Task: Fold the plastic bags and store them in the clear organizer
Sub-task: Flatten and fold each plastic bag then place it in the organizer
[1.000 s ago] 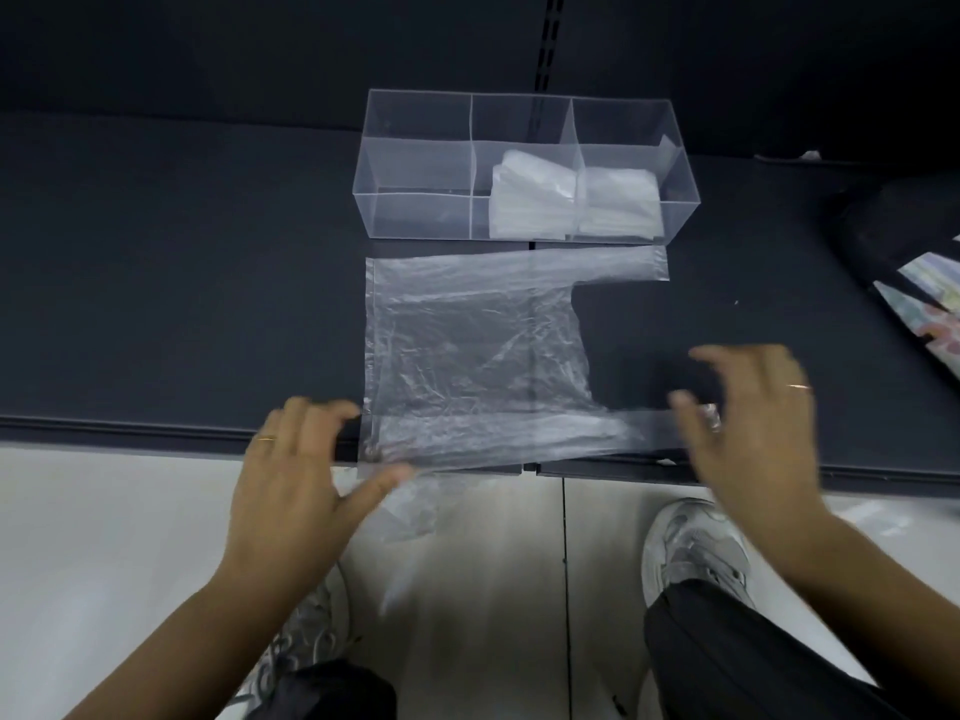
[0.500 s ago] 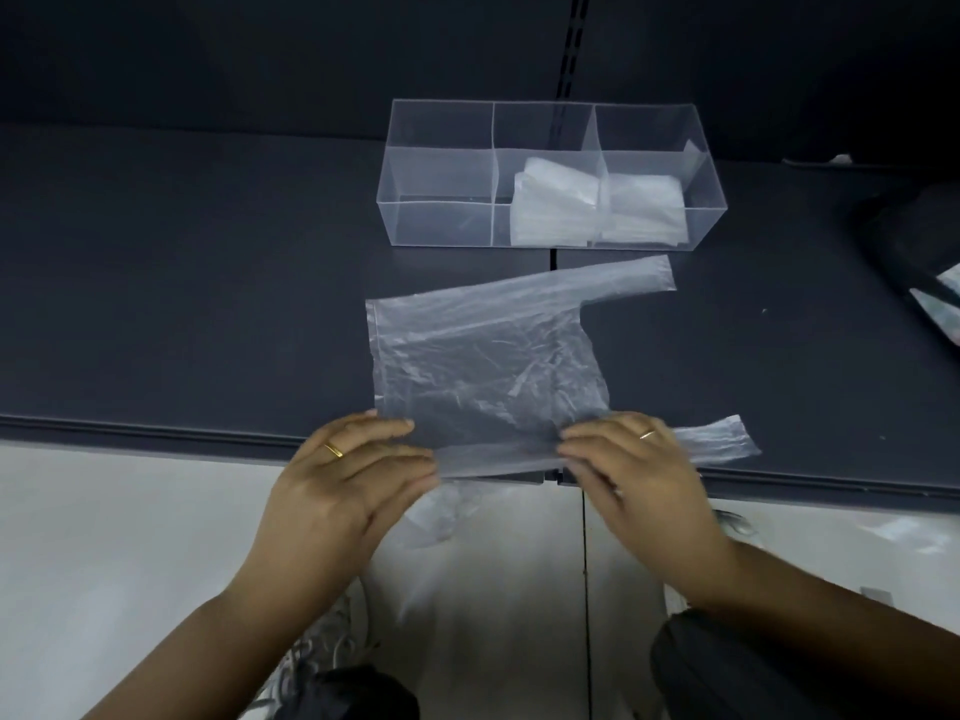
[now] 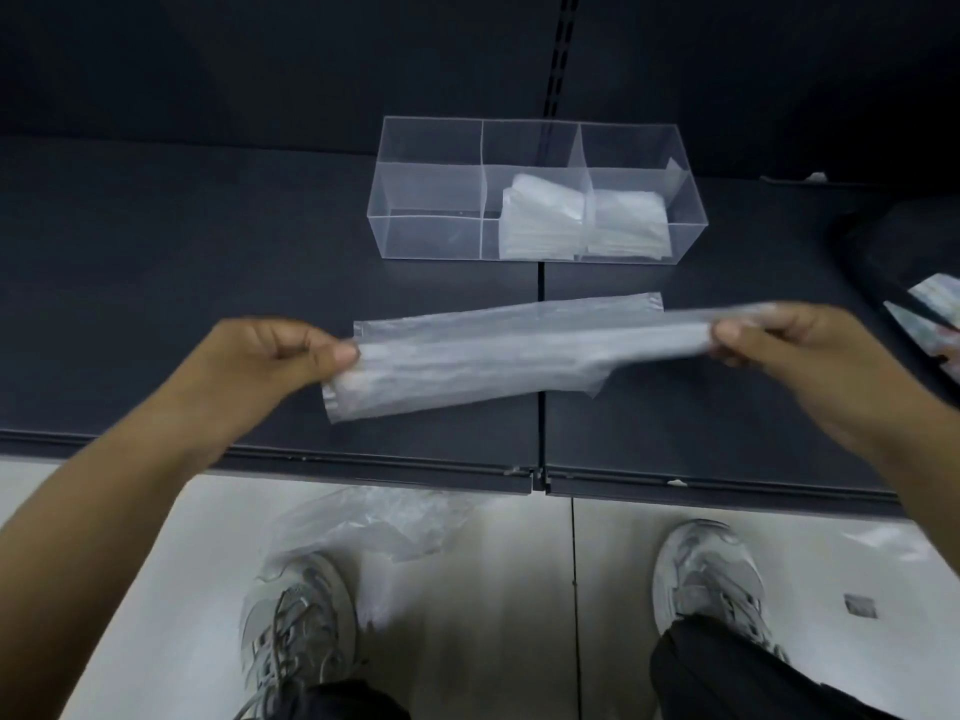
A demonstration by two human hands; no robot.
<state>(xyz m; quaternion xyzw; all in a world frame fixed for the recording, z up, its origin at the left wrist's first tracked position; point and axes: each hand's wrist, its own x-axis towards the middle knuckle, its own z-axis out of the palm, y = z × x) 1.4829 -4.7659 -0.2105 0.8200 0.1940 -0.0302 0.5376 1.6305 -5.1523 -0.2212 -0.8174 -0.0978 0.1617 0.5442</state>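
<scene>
Both ends of the plastic bag (image 3: 493,361) are pinched, your left hand (image 3: 270,356) at one and your right hand (image 3: 779,340) at the other, so the folded strip hangs taut over the dark shelf (image 3: 208,252) for the next fold, in front of the clear organizer (image 3: 431,236) holding folded bags (image 3: 540,220).

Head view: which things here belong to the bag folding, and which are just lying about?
In the job:
bag, folded to a strip, pinched at its ends by left hand and right hand
organizer
folded bags in its middle and right compartments

Lying about:
crumpled plastic on the floor, maybe more bags
dark object at the right edge
coloured papers beside it
</scene>
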